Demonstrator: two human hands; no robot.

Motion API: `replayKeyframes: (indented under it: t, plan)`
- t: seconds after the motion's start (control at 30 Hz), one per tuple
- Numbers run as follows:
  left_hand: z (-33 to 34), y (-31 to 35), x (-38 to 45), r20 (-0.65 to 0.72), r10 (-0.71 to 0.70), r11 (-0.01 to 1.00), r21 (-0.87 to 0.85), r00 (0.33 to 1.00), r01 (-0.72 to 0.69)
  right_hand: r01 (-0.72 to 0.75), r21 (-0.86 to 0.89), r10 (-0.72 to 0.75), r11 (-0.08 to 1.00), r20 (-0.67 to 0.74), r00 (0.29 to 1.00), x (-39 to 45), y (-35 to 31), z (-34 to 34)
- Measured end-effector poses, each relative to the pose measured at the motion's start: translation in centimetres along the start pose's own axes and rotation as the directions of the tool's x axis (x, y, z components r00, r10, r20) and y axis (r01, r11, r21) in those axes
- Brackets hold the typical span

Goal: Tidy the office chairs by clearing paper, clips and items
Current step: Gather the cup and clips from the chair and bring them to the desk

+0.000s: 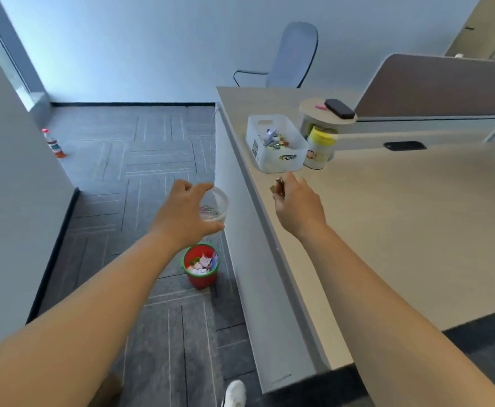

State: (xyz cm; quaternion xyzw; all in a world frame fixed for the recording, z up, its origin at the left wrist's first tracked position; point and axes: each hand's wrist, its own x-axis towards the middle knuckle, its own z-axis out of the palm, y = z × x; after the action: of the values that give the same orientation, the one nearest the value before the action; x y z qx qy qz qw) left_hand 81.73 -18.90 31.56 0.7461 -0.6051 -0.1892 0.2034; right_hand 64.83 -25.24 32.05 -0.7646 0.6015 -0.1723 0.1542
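My left hand (186, 214) grips a small clear plastic cup (215, 207) with colourful clips in its bottom, held over the floor beside the desk's end. My right hand (297, 205) is over the desk's edge, fingers pinched on a small dark binder clip (279, 185). Just beyond it stands a white plastic box (281, 163) holding several clips and small items. A red waste bin with a green rim (200, 268) sits on the floor below my left hand, filled with crumpled paper. A grey office chair (294, 55) stands behind the desk.
The beige desk (401, 215) carries a yellow-lidded canister (319, 151), a round stand with a black case (338, 108) on top, and a brown divider panel (446, 86). A bottle (53, 143) stands on the carpet by the left wall. My white shoe (234, 393) shows at the bottom.
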Motion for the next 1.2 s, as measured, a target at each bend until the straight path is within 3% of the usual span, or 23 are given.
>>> replayKeyframes:
  t: [0.4,0.73,1.03,1.2]
  plan:
    - [-0.2,2.8,21.5,0.023,0.086,0.996,0.021,0.996,-0.087,-0.072,-0.034,0.070,0.997,-0.047,0.996,20.2,3.2,1.1]
    - [1.2,2.6,37.4,0.093,0.233,0.968,0.072,0.968,-0.240,-0.236,-0.111,0.235,0.965,-0.027,0.972,32.6,4.8,4.3]
    - [1.8,2.0,49.7,0.304,0.438,0.889,-0.006,0.846,-0.458,-0.536,-0.162,0.549,0.829,0.050,0.834,39.1,6.5,8.1]
    - [3.4,3.1,52.2,0.403,0.507,0.843,-0.047,0.762,-0.536,-0.596,-0.099,0.601,0.797,0.042,0.798,39.5,6.9,7.9]
